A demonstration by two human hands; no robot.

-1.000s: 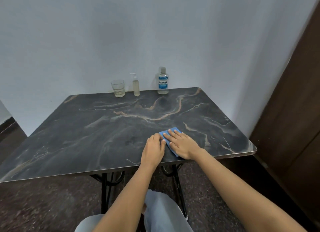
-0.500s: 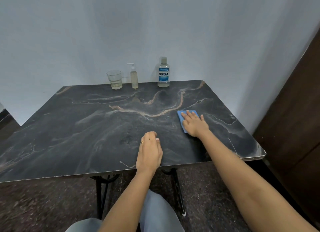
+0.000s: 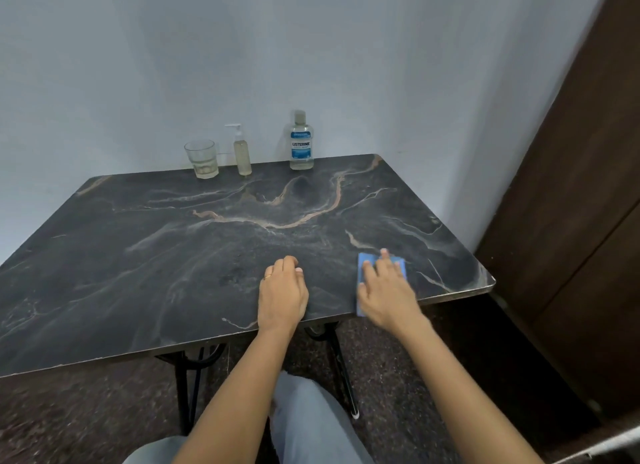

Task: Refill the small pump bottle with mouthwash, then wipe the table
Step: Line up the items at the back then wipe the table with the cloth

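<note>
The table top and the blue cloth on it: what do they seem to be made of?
Table top: probably laminate over board rather than stone. The marble veining looks printed, the sheen is dull, and the edge is thin and pale. Blue cloth: thin, flat and matt, perhaps microfibre or sponge cloth; its texture is too blurred to tell.

what is hidden, cropped or blurred

most of the blue cloth [image 3: 362, 260] is covered by the right hand [image 3: 388, 294], which is itself blurred, so the outlines of its fingers are not sharply seen. the fingertips of the left hand [image 3: 282, 294] are tucked under and mostly hidden. the bench [image 3: 173, 255] is cut off at the left edge, and its legs [image 3: 183, 387] are largely concealed beneath the top. the small print on the mouthwash bottle [image 3: 301, 145] cannot be read. both forearms are cropped by the lower edge.
</note>
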